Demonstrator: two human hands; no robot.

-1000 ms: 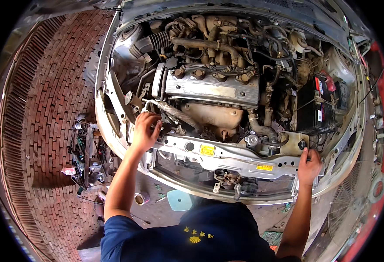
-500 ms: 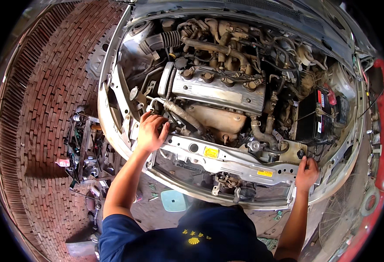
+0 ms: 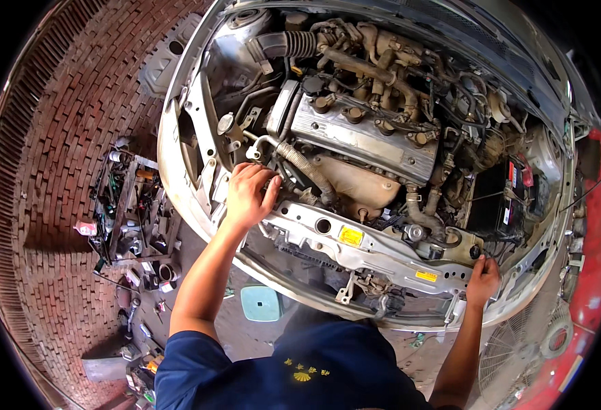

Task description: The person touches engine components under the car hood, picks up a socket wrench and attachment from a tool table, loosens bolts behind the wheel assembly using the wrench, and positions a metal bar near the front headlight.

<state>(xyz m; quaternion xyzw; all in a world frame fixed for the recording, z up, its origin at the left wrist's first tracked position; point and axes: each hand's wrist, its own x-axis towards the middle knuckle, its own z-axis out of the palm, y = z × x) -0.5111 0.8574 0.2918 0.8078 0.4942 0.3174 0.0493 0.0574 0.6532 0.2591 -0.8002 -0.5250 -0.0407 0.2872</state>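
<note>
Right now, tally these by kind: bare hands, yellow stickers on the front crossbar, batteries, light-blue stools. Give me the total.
Bare hands, left hand and right hand: 2
Yellow stickers on the front crossbar: 2
Black battery: 1
Light-blue stool: 1
Total: 6

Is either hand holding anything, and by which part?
The left hand and right hand are at opposite ends of the metal bar; whether either grips it cannot be told.

An opened car's engine and cluttered tools show a workshop.
</note>
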